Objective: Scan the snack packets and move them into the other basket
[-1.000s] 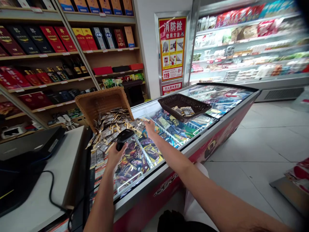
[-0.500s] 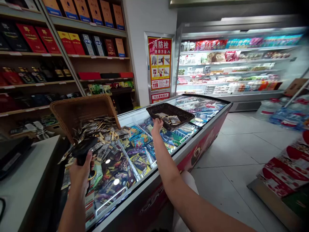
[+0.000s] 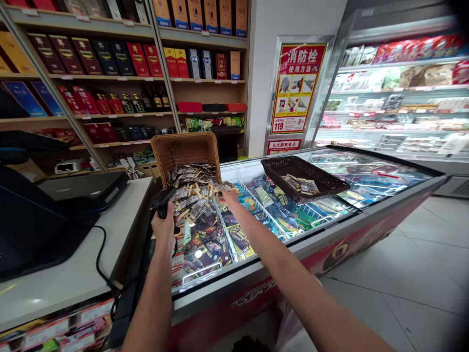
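My left hand (image 3: 163, 226) is wrapped round the handle of a black handheld barcode scanner (image 3: 163, 197). The scanner's head points toward a heap of small flat packets (image 3: 194, 193), which spills out of a tipped tan wicker basket (image 3: 186, 144) onto the freezer's glass top. At the right side of this heap is my right hand (image 3: 230, 196), fingers reaching toward the packets and looking apart, with nothing visible in them. Farther right, a dark brown woven tray (image 3: 326, 182) rests on the glass, with several similar packets (image 3: 301, 185) inside.
The chest freezer (image 3: 311, 264) stretches to the right, ice-cream packs showing under its glass. At left is a white counter (image 3: 126, 215) with black checkout equipment (image 3: 40, 205) and a cable (image 3: 100, 249). Behind stand shelves of boxes (image 3: 84, 55) and a lit fridge (image 3: 399, 98).
My right hand has left the dark tray and moved left to the packet heap. The view has turned left, bringing the counter equipment into sight. My left hand still holds the scanner.
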`<act>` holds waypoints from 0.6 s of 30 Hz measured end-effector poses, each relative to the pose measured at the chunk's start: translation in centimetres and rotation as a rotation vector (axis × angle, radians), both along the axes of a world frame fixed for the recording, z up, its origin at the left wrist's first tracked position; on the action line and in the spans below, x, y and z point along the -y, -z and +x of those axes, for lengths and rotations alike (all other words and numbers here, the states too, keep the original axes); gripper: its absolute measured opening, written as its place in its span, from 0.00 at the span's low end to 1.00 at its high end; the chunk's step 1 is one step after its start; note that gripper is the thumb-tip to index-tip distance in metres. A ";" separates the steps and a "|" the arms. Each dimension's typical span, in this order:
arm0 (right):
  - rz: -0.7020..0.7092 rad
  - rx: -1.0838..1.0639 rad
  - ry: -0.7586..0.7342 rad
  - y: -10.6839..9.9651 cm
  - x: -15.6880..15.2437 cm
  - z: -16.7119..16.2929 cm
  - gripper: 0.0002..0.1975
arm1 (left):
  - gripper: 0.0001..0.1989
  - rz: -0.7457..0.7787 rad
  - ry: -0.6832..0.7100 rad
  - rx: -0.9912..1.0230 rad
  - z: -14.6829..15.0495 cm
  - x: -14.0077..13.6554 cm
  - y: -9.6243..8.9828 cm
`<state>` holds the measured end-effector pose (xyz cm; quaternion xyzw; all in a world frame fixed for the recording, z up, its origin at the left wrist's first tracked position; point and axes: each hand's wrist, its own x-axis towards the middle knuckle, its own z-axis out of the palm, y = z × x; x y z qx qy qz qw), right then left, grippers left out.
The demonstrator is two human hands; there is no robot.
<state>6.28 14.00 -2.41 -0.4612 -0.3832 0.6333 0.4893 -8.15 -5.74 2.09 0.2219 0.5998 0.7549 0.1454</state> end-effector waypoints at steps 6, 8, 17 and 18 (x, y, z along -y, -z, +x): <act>-0.320 -0.127 0.053 -2.2 -1.7 -1.7 0.04 | 0.26 -0.033 0.089 -0.044 0.8 0.0 0.3; -0.312 -0.141 0.059 -2.3 -1.9 -1.3 0.07 | 0.26 -0.058 0.102 -0.071 1.0 -0.1 0.4; -0.079 -0.305 0.000 -1.5 0.8 4.4 0.18 | 0.26 -0.159 0.179 -0.200 1.7 -0.3 0.8; -0.044 -0.315 0.002 -1.1 1.2 5.1 0.24 | 0.26 -0.173 0.204 -0.222 1.9 -0.3 0.8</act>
